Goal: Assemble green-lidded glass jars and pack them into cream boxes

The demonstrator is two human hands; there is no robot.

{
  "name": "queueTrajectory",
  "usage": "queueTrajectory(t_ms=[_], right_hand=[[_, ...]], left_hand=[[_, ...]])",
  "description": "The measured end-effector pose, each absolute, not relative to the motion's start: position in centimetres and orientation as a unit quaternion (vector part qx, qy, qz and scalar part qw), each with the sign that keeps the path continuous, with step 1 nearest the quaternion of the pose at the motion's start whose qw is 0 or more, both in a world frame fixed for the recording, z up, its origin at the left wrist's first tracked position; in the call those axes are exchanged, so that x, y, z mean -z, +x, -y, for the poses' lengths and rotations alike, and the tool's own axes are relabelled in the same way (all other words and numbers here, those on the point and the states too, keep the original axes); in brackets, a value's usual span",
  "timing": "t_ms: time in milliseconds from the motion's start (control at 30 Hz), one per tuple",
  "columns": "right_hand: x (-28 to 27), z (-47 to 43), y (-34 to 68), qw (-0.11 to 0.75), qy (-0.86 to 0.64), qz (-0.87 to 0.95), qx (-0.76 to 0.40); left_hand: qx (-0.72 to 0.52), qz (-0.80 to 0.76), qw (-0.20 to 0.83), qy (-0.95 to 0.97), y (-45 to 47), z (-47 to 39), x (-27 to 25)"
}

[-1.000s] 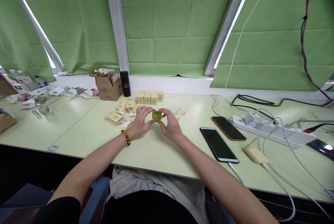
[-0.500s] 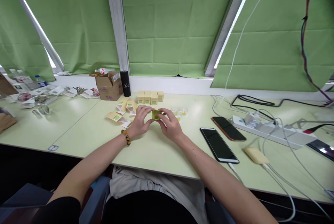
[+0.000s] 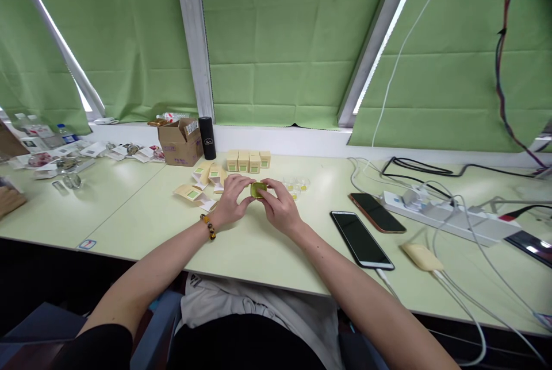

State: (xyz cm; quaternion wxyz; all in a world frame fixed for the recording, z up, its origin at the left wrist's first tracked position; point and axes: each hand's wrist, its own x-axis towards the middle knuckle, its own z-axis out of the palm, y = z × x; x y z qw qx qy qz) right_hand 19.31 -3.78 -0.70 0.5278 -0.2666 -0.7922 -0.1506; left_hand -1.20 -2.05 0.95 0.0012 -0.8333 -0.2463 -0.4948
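Note:
A small square olive-green item [image 3: 258, 189], like a little soap bar or tin, is held above the table between both hands. My left hand [image 3: 233, 200] pinches its left side, thumb below and fingers above. My right hand [image 3: 280, 204] grips the right side, with fingertips at its face and edge. Just behind my left hand lie opened, flattened cream cartons [image 3: 190, 192] with green squares. Farther back, several closed cream boxes [image 3: 244, 161] stand in a group. Beyond my right hand are clear round plastic pieces with yellow spots [image 3: 303, 184].
A cardboard box [image 3: 180, 143] and a black cylinder [image 3: 207, 138] stand at the back. To the right lie two phones [image 3: 362, 239], a power strip [image 3: 444, 218], a cream charger [image 3: 421, 257] and loose cables. Bagged items [image 3: 69, 163] and another person's hand [image 3: 11, 197] are at left.
The fingers of my right hand have shifted slightly on the green item, which has tilted a little. Both hands stay in about the same place.

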Motion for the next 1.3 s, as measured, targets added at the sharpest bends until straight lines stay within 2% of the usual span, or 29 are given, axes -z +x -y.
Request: queueTrajectory(t_ms=[1300], right_hand=[[0.58,4.25,19.13,0.554,-0.265,0.784,0.088]], left_hand=[[0.508,0.255,-0.005,-0.823,-1.1,1.82,-0.83]])
